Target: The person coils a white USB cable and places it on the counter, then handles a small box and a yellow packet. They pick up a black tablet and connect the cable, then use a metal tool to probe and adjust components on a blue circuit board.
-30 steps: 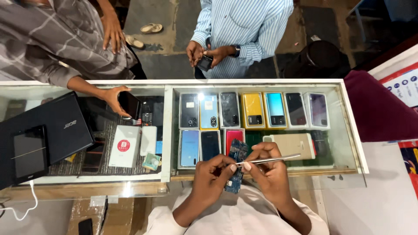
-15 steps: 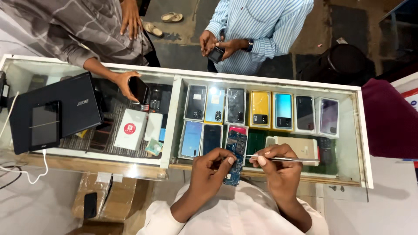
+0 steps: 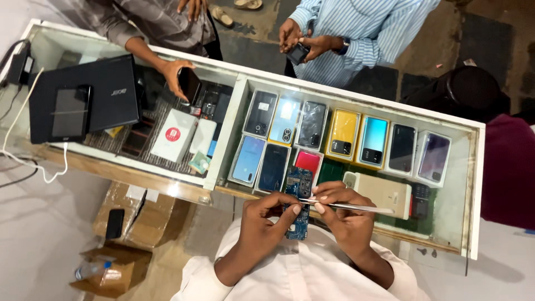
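The left hand [image 3: 267, 220] is clamping the blue circuit board [image 3: 297, 203]. The right hand [image 3: 343, 214] is pinching tweezers [image 3: 345, 207], tips just beside its grip; steadying both wrists should help.

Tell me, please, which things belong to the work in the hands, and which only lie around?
In use:
- blue rectangular circuit board, in left hand
- thin silver metal tweezers, in right hand

Lying about:
- colourful phones under the glass counter
- black closed laptop
- white box with red circle
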Available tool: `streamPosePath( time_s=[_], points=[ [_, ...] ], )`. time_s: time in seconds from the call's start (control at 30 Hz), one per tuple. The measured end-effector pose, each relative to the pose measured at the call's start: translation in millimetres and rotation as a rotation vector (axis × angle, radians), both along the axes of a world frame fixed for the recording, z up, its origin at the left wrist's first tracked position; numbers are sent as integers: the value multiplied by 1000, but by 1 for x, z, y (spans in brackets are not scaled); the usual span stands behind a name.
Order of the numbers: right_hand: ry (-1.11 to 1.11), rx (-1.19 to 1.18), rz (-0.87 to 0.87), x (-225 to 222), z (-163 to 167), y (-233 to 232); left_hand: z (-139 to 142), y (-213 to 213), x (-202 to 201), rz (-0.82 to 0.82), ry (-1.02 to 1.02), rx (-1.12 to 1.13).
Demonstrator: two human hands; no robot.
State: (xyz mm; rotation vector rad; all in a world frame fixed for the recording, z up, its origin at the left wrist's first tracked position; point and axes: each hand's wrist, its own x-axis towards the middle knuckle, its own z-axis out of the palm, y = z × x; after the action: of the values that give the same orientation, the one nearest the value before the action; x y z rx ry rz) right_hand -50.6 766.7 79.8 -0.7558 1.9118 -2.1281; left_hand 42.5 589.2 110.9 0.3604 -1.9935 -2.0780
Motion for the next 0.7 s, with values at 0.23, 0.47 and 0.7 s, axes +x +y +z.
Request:
streamPosePath(
  time_s=[0.23, 0.47, 0.7],
  points=[
    [-50, -140, 186, -9, -1, -1, 1, 10, 10, 86, -28, -12],
    [-62, -189, 236, -18, 5, -2, 6, 19, 0, 152, 13, -51],
    [-44, -184, 236, -17, -2, 7, 1, 21, -2, 98, 27, -81]
  ],
)
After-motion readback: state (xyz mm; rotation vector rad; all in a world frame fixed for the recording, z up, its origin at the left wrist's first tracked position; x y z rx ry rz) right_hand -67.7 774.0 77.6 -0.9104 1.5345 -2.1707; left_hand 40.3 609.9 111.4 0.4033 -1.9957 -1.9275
